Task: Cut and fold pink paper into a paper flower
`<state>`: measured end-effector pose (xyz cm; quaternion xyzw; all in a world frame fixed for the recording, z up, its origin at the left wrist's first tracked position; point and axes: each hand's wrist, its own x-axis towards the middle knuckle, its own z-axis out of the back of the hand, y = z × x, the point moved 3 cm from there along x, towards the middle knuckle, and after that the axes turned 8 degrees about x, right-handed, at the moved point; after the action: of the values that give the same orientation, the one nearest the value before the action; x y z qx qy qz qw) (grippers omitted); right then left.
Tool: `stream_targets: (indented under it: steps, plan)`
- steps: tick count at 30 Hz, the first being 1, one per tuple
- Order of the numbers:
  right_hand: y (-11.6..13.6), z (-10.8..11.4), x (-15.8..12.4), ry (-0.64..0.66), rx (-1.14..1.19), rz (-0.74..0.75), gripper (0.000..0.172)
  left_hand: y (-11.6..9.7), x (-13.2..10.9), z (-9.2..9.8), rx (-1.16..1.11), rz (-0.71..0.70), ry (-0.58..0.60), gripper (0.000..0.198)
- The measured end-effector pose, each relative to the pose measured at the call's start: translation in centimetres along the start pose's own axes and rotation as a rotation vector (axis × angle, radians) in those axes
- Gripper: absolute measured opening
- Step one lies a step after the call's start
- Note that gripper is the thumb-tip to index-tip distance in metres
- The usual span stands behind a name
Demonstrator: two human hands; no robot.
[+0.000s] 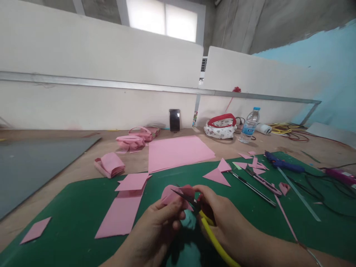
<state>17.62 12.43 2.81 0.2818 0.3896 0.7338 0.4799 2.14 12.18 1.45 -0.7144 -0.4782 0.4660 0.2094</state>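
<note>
Near the bottom middle, my left hand [164,222] pinches a small rounded piece of pink paper [169,193] between thumb and fingers. Scissors with yellow handles [213,237] are gripped in my right hand [222,215]. Their dark blades lie across the pink piece, pointing left. Whether the blades are fully closed on the paper I cannot tell. My right fingertips also come close to the paper's right edge. Just left of my hands, folded pink paper [122,215] lies on the green cutting mat [78,207]. Pink triangular scraps [217,178] rest to the right.
A pen [253,187], a pink craft knife [264,181] and a blue glue gun [283,163] lie at right. Behind are stacked pink sheets [178,152], a phone [174,120], a pouch [220,128] and a water bottle [249,126]. A grey board [41,159] is at left.
</note>
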Motion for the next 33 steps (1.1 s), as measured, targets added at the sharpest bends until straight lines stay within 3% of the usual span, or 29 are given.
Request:
stream_targets:
  steps: [3, 6, 9, 12, 16, 20, 24, 28, 30, 33]
  plan:
    - [0.1, 0.4, 0.3, 0.037, 0.005, -0.038, 0.057, -1.1, 0.8, 0.3, -0.029, -0.029, -0.044, 0.014]
    - [0.8, 1.0, 0.3, 0.074, -0.031, -0.018, 0.028, -1.8, 1.4, 0.9, -0.057, -0.046, -0.111, 0.013]
    - [1.5, 1.7, 0.1, 0.0, -0.009, 0.022, 0.006, -1.6, 1.5, 1.0, -0.062, -0.05, -0.091, 0.01]
    - [1.9, 1.9, -0.1, -0.11, 0.165, 0.016, 0.015, -0.8, 0.9, 0.5, -0.02, -0.068, 0.006, 0.013]
    - [2.0, 0.8, 0.2, -0.155, 0.421, 0.044, 0.029, 0.2, -0.3, -0.6, 0.041, -0.03, 0.14, 0.016]
    - [1.8, 0.1, 0.5, -0.229, 0.437, 0.113, 0.018, 0.6, -0.9, -0.7, 0.116, 0.007, 0.113, 0.023]
    - [1.6, 0.5, 0.6, -0.199, 0.431, 0.105, 0.02, 0.7, -0.2, 0.1, 0.129, -0.001, 0.101, 0.029]
    - [2.0, 1.7, 0.7, -0.167, 0.378, 0.071, 0.024, -0.4, 0.8, 1.2, 0.125, -0.051, 0.036, 0.06]
    - [2.1, 2.1, 0.7, -0.142, 0.349, 0.051, 0.026, -1.5, 1.0, 1.5, 0.207, -0.152, -0.036, 0.06]
    - [2.0, 2.4, 0.8, -0.055, 0.334, 0.04, 0.029, -3.1, 0.7, 1.2, 0.467, -0.329, -0.078, 0.045]
